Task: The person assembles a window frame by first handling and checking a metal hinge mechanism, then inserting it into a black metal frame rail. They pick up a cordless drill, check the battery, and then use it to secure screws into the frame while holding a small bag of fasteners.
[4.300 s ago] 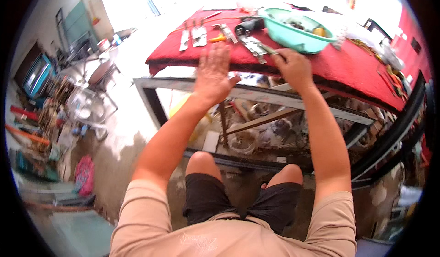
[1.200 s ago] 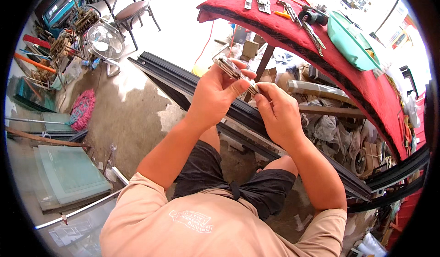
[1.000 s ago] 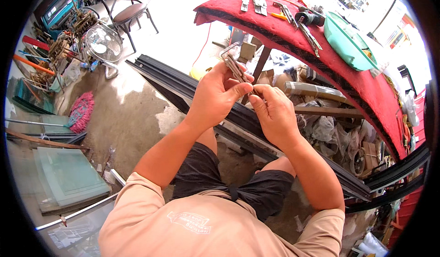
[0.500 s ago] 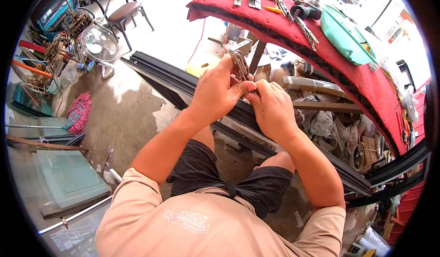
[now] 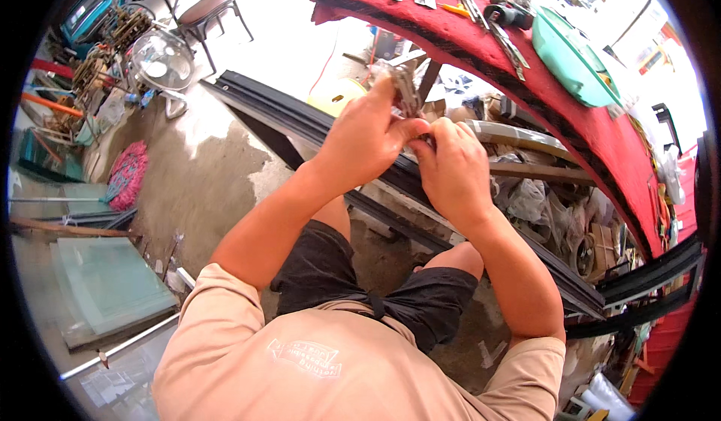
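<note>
Compared with half a second ago, the metal hinge [image 5: 407, 94] has turned in the hands, and its far end is now blurred. It is held up at 1 o'clock, above the black frame bar [image 5: 278, 113]. It looks stiff, fairly light and hard to break; the smooth metal may slip, and its linked arms may swing at the pivots. The safest hold would be across the flat stacked arms, clear of the pivots.

The left hand [image 5: 364, 135] has its fingers curled closed around the hinge, thumb pressed along the near side. The right hand [image 5: 458, 162] has thumb and forefinger pinched at the hinge's near end, though the contact itself is mostly hidden.

Farther off, the red-covered tabletop [image 5: 443, 34] bears a long metal arm [image 5: 511, 49] between 1 and 2 o'clock, a power drill [image 5: 511, 15] just beyond it, and a green basin [image 5: 574, 60] at 2 o'clock.
</note>
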Available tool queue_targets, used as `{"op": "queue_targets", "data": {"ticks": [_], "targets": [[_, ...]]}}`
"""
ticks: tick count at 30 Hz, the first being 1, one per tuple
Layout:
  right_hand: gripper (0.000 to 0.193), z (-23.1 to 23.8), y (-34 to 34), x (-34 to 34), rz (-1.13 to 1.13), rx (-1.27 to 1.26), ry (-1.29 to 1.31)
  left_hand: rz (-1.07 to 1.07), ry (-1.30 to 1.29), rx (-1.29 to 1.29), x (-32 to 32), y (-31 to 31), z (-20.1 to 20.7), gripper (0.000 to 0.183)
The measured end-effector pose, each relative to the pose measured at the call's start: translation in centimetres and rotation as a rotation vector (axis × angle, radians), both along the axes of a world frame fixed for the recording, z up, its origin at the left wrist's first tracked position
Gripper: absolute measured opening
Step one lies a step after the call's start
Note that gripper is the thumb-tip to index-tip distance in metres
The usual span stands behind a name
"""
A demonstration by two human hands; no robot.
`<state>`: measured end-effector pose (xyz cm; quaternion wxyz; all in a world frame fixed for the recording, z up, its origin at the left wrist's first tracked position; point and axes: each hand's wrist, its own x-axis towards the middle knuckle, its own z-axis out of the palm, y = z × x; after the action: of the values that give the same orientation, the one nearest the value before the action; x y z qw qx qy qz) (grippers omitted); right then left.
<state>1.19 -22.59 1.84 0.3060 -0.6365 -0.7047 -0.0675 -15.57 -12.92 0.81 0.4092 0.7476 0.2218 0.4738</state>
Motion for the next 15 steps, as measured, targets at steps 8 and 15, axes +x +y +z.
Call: {"op": "queue_targets", "data": {"ticks": [8,15], "targets": [[0.023,-0.2,0.0,-0.1,0.006,0.014,-0.025,-0.059,0.082,0.066,-0.3,0.9,-0.3,0.039],[0.025,-0.3,0.3,0.2,-0.011,0.050,-0.075,-0.031,0.111,0.097,-0.1,1.3,-0.2,0.039]]}}
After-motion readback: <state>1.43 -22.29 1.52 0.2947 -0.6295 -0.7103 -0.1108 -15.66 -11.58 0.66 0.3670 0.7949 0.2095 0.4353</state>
